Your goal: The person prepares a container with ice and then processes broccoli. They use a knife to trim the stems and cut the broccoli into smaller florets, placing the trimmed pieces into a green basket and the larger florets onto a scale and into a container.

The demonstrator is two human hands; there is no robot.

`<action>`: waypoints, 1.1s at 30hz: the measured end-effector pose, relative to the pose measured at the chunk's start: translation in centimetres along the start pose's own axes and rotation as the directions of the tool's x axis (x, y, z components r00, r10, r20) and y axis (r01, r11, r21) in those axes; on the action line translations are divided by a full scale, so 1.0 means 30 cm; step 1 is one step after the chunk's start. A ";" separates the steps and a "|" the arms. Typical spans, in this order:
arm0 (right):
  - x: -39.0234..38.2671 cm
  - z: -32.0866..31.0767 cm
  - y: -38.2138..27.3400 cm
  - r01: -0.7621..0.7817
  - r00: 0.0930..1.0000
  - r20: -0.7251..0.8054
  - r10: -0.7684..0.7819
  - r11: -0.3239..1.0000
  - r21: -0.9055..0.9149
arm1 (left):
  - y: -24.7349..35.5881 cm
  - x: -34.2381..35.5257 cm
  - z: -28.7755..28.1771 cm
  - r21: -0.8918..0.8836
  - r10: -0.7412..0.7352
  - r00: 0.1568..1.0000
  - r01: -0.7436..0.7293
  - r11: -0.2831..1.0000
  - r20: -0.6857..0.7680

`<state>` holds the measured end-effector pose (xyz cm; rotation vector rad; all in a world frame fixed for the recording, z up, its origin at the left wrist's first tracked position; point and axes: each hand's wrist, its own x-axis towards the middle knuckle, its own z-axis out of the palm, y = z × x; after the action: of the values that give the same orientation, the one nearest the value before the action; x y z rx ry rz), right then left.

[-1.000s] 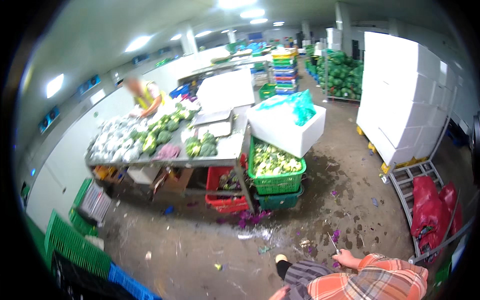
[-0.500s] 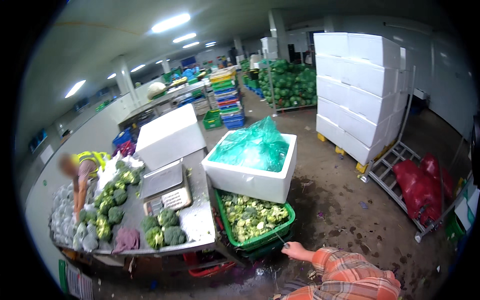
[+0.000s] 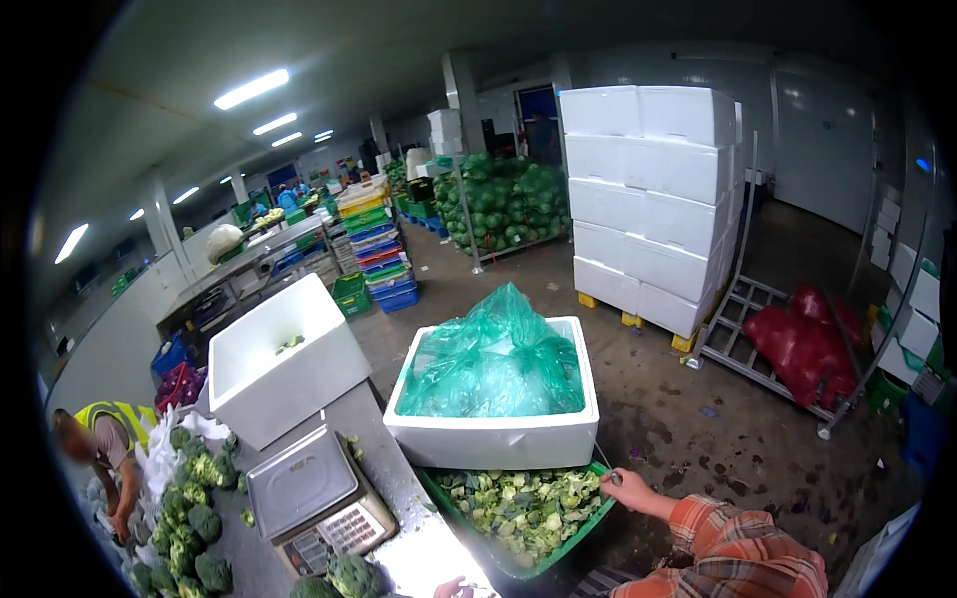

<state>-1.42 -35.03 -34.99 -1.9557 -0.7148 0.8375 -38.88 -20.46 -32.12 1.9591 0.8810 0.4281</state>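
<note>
My right hand [image 3: 626, 486], in an orange plaid sleeve, grips the near right corner of a green crate [image 3: 588, 518] full of pale green broccoli trimmings [image 3: 518, 503]. A white foam box [image 3: 498, 439] lined with a bulging green plastic bag [image 3: 493, 354] rests on top of that crate's far part. Only the fingertips of my left hand [image 3: 449, 588] show at the bottom edge, beside the steel table's [image 3: 429, 553] bright front corner; its grasp is hidden.
On the table stand a weighing scale [image 3: 319, 503], an open white foam box [image 3: 284, 364] and several broccoli heads [image 3: 194, 518]. A person in a yellow vest [image 3: 105, 448] works at the far left. Stacked foam boxes [image 3: 653, 189], red sacks on a trolley [image 3: 807, 344] and coloured crates [image 3: 374, 254] stand behind.
The view has swung closer and lower over the table and crate. My right hand stays at the green crate's corner, and my left fingertips have come into view.
</note>
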 end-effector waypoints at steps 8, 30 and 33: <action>0.599 -0.026 -0.289 0.459 0.874 -0.112 -0.473 0.879 -0.127 | 0.000 0.508 -0.056 0.172 0.161 0.986 -0.151 0.973 -0.044; 0.352 -0.113 -0.112 0.258 0.965 0.109 -0.238 0.937 -0.236 | -0.273 0.629 -0.136 0.651 -0.350 0.672 -0.260 0.713 0.653; 0.157 -0.120 0.116 -0.145 0.977 -0.116 0.177 0.959 0.242 | -0.104 0.619 -0.225 0.571 -0.441 0.708 0.066 0.818 0.551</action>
<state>4.80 -34.90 -37.91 -1.8548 -0.3614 0.8357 -31.53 -1.86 -32.23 2.1687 0.8163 -0.7475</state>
